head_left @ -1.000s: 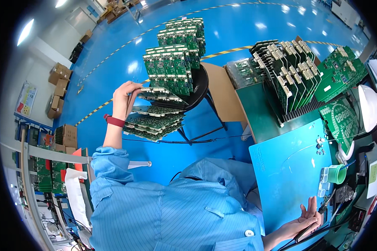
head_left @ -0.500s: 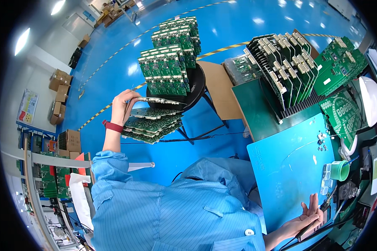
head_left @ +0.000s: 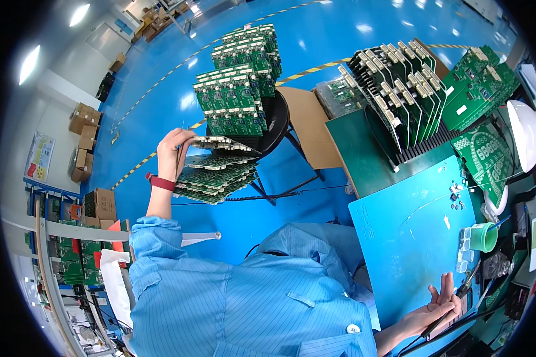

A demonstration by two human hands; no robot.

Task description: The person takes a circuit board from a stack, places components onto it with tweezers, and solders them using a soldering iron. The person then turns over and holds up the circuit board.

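At the edge of a round black stool, my left hand, with a red wrist strap, pinches the left edge of a green circuit board panel. White connectors show along that panel. Several more green panels lie stacked just below it, and rows of upright panels stand on the stool behind. Over the mat's lower right, my right hand is turned palm up. It holds what looks like a soldering iron, black and corded, across the palm, with some fingers stretched out.
A blue mat covers the bench at right, with small dark parts and a green cup on it. Behind it, a black rack holds upright boards. A white lamp head stands at far right.
The panel in my left hand has tipped, so more of its connector side shows. My left hand has shifted slightly. My right hand stays almost still with the iron.
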